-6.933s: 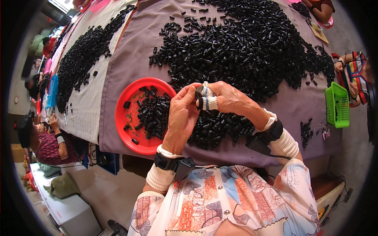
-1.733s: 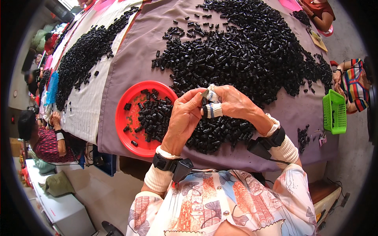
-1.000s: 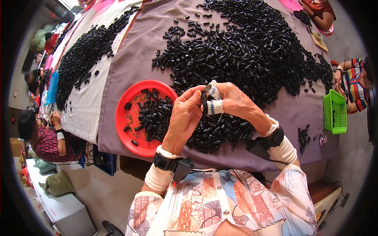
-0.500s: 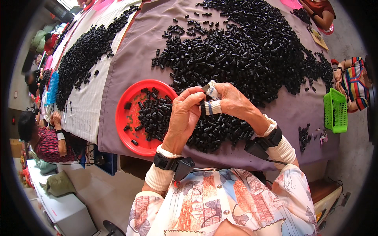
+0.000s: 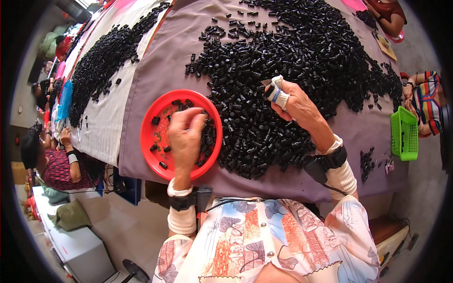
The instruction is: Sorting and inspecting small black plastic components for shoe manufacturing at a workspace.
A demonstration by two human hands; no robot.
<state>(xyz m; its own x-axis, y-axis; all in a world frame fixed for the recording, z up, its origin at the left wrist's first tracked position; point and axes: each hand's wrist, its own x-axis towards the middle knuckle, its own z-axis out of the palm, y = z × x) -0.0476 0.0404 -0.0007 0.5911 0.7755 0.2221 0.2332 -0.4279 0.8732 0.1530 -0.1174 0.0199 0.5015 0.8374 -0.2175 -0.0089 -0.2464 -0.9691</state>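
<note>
My left hand is over the red plate, fingers curled down and blurred. Whether something is in them is hidden. Small black cylindrical plastic parts lie in the plate beside and under that hand, along with small green scraps. Over the big heap of the same black parts, my right hand is closed on a small metal blade, whose tip sticks out past the fingers. White cloth wraps with blue stripes cover thumb and finger of this hand.
A purple-grey cloth covers the table. At the right edge stands a green basket, near a few loose parts. Another heap lies on the white cloth at left. Other people sit along the left and right sides.
My left hand has moved left and away from my right hand, to over the red plate. My right hand has shifted up and to the right, the blade still in it.
</note>
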